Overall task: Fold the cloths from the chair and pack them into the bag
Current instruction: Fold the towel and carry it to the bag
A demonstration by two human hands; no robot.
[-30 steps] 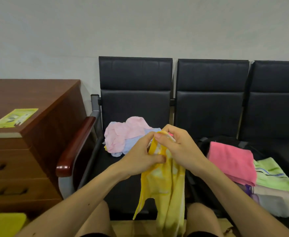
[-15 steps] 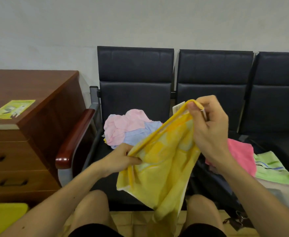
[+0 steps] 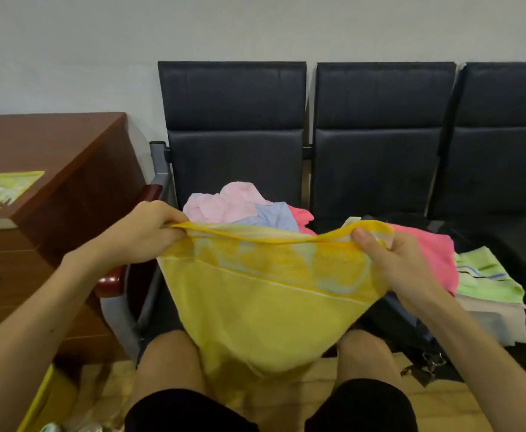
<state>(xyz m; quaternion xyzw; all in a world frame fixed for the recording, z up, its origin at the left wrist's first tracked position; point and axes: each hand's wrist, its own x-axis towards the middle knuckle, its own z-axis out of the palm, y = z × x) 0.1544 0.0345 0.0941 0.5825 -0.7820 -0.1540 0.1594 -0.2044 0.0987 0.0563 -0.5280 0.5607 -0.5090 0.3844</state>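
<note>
Head view: at frame centre we hold the cloth stretched over our knees, left hand and right hand each pinching an upper corner. The bag sits lower right. If either pinch slips, the sagging cloth could drop to the floor.

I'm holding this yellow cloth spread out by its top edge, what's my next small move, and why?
Probably bring the left hand to the right hand so the top corners meet, halving the yellow cloth. Each hand pinches its top edge, and it hangs spread open and unfolded; the stack of folded cloths lies to the right.
</note>
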